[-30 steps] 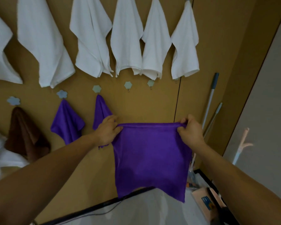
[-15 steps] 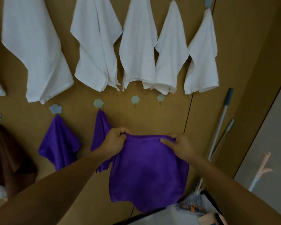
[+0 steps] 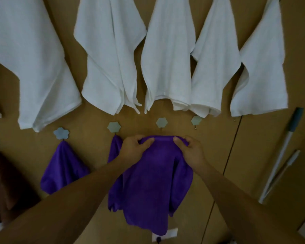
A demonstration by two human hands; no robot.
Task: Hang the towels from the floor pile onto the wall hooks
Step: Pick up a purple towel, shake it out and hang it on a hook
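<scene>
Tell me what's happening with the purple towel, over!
Left hand and right hand both grip the purple towel by its top edge. Empty hook just above. Nothing blocking.

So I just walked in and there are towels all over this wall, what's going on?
A person grips a purple towel by its top edge with the left hand and right hand, holding it just under a bare hexagon hook in the lower row. Two other purple towels hang on hooks to its left, with a brown towel beyond them. White towels fill the upper row.
</scene>
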